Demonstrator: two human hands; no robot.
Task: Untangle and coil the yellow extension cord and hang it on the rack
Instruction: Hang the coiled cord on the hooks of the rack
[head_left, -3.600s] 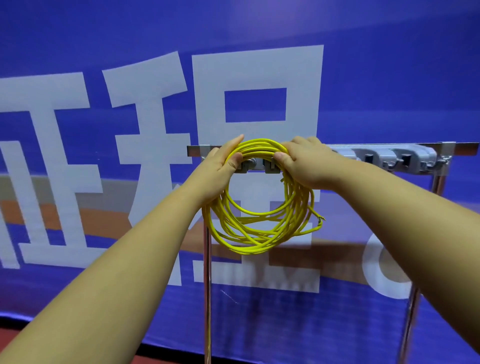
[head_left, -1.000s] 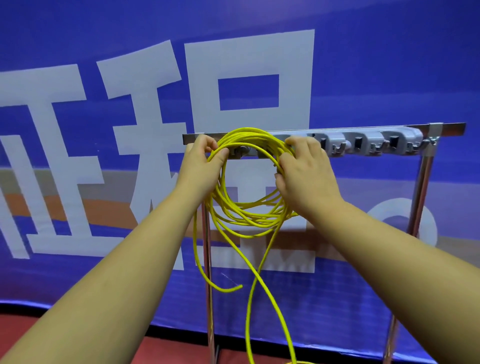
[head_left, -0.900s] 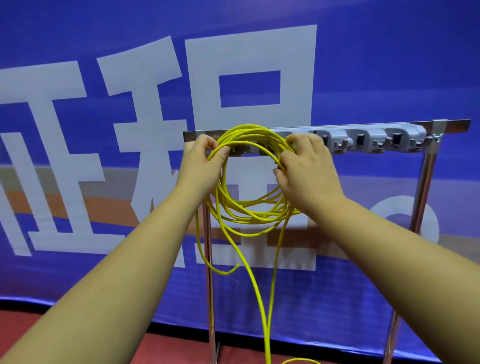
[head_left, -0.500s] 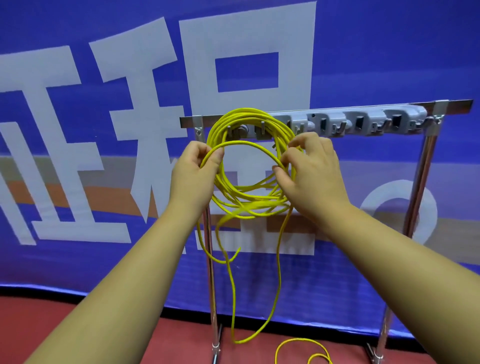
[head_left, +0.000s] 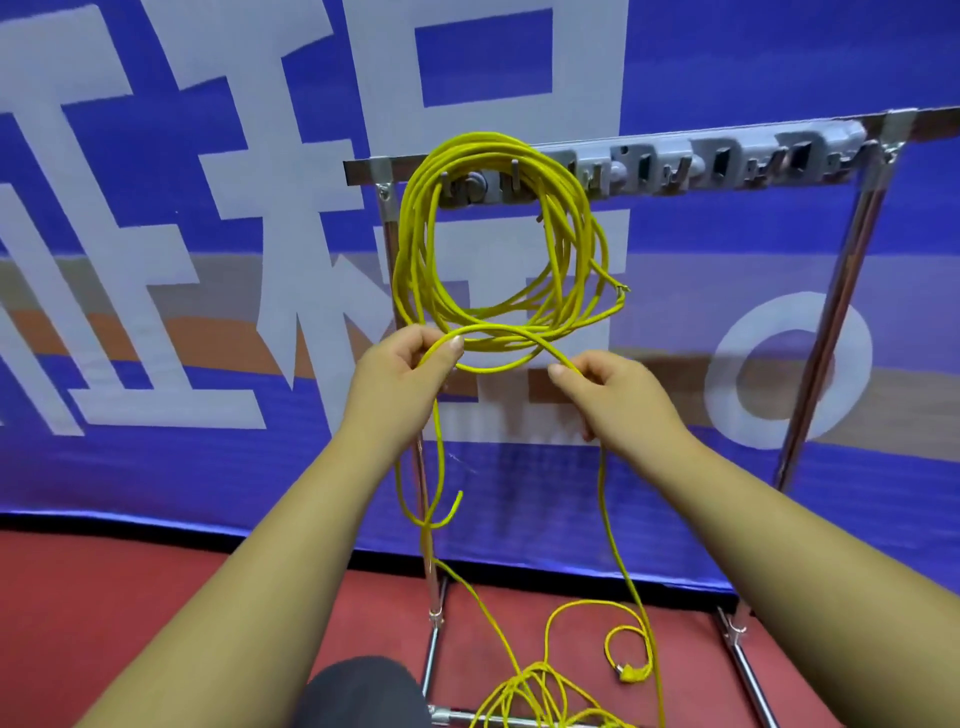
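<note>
**Step in hand.** Coiling is judged part done. A loose coil of the cord (head_left: 410, 249) hangs from the rack (head_left: 363, 169), directly above both hands, caught over the hooks (head_left: 514, 174) at the rail's left end. The turns are uneven, and one short end sticks out above the right hand. Two runs of cord drop below the hands to the floor (head_left: 156, 597), where a tangled heap (head_left: 540, 691) and the plug (head_left: 631, 673) lie. The task is therefore not complete: the slack has yet to be gathered.

**Hands.** The left hand (head_left: 400, 374) pinches one strand between thumb and curled fingers. The right hand (head_left: 618, 395) pinches the same strand between thumb and forefinger, with its other fingers curled beneath. The strand arcs between the two hands, touching or just under the bottom of the hanging coil; which of the two cannot be told. Both forearms reach forward and up, and the hands are level and near each other.

**Next move, as judged.** The held strand needs forming into a turn matching the coil, then lifting up past the coil to the hooks above the hands. Slack must feed freely from below. The floor heap looks knotted and may snag. Lifting carelessly could drag the hung turns off the hooks.
</note>
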